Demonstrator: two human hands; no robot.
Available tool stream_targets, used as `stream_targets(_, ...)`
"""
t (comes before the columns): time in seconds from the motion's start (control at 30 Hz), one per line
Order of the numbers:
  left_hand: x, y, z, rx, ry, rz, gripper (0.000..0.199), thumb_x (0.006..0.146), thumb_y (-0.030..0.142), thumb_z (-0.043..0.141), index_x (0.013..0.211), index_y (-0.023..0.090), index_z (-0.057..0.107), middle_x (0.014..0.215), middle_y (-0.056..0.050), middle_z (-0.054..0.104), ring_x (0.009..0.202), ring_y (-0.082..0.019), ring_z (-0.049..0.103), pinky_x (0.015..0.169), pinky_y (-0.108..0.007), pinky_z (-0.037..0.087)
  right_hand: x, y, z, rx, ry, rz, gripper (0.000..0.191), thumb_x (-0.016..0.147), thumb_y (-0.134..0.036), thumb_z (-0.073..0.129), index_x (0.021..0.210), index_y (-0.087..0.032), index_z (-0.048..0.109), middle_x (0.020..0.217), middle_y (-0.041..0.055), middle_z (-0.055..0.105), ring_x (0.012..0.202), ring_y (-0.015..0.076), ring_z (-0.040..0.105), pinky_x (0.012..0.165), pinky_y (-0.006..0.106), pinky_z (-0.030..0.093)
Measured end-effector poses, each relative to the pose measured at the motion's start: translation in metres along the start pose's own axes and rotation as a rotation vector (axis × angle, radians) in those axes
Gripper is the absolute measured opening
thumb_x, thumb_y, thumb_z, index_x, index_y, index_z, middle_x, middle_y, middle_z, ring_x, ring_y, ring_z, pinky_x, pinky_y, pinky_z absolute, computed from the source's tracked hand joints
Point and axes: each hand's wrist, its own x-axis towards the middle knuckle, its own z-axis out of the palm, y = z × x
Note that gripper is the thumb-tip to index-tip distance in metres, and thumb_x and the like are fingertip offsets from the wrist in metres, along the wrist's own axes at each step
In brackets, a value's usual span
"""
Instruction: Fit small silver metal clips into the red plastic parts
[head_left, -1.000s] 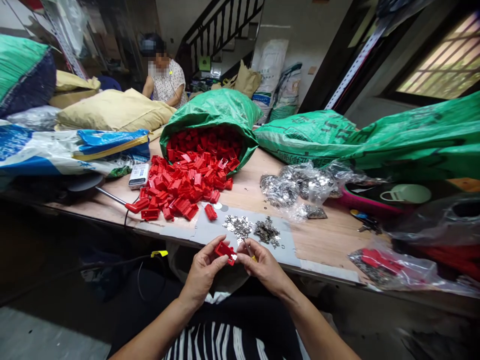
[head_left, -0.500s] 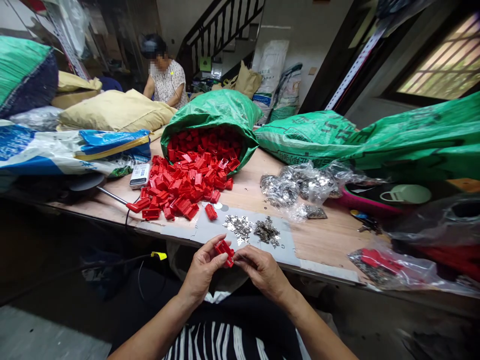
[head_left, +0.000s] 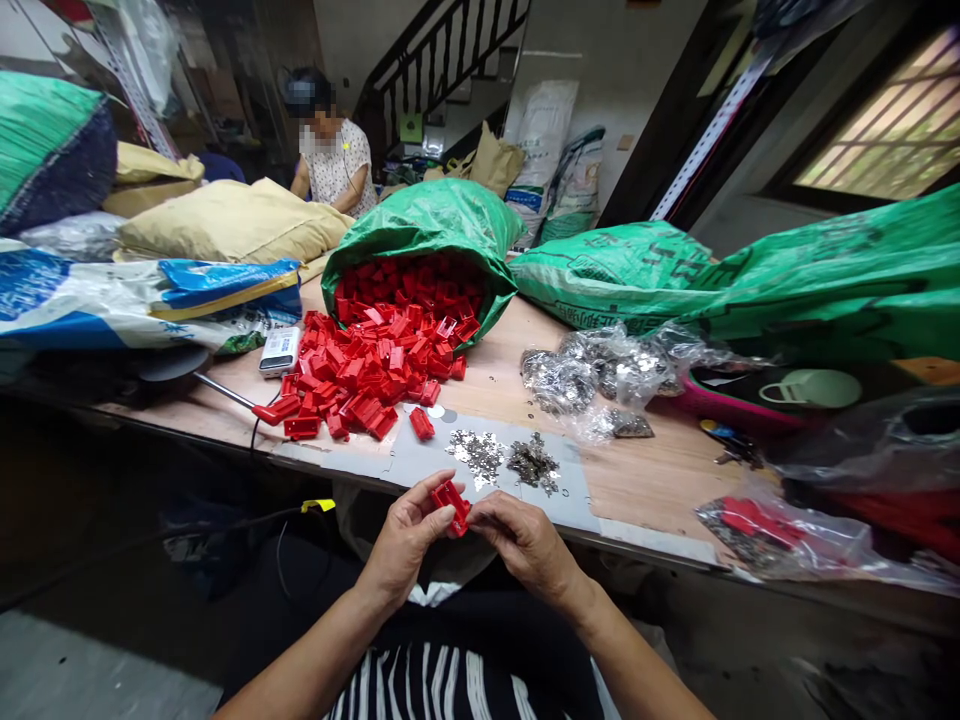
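Observation:
Between thumb and fingers, my left hand (head_left: 405, 535) grips a small red plastic housing (head_left: 452, 508) with a hollow side facing up. My right hand (head_left: 529, 545) is pinched closed at the housing's right end; whatever its fingertips hold is too small to make out. Just beyond the hands, on a grey mat (head_left: 574, 500), lie a pile of shiny flat metal pieces (head_left: 478, 457) and a darker pile of small metal pieces (head_left: 534, 464). A single red housing (head_left: 421, 424) rests at the mat's far left, near a large heap of red housings (head_left: 375, 370).
A green woven sack (head_left: 435, 215) spills the heap onto the table. Clear bags of metal parts (head_left: 600, 370) lie right, by a pink tray (head_left: 712, 405) with a pale cup (head_left: 817, 388). A white box-shaped device (head_left: 280, 352) stands left. Another person (head_left: 334, 150) sits across the table.
Both hands stay in nearly the same place. The red housing has turned slightly in my left hand, and my right fingertips have shifted a little at its end.

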Motion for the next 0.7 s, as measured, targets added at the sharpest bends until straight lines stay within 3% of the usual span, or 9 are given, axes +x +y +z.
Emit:
stream_targets(0.23,0.000,0.000,-0.003,0.025,-0.036,0.008,0.045,0.074,0.024,0.071,0.118,0.022,0.062,0.118,-0.009,0.066,0.106,-0.022,0.059,0.089,-0.029,0.045,0.000,0.006,0.002,0.092,0.006,0.109,0.013,0.088,-0.027,0.058,0.100,-0.022,0.060,0.084,0.0016,0.063,0.072,0.0132,0.057,0.068,0.024,0.045)
stream_targets(0.43,0.000,-0.004,-0.006,0.071,-0.054,0.027,0.046,0.074,0.025,0.071,0.119,0.021,0.060,0.118,-0.010,0.066,0.107,-0.023,0.060,0.090,-0.031,0.045,0.000,0.009,0.005,0.118,0.038,0.220,0.011,0.086,-0.028,0.058,0.092,-0.021,0.054,0.075,-0.0022,0.058,0.065,0.0116,0.050,0.061,0.023,0.039)
stream_targets(0.7,0.002,-0.009,-0.010,0.161,-0.137,0.108,0.037,0.072,0.020,0.073,0.106,0.020,0.061,0.107,-0.006,0.068,0.093,-0.018,0.063,0.083,-0.028,0.048,0.004,0.011,0.004,0.197,-0.021,0.270,0.012,0.084,-0.027,0.060,0.081,-0.019,0.051,0.073,-0.0041,0.052,0.067,0.0106,0.045,0.062,0.021,0.036)
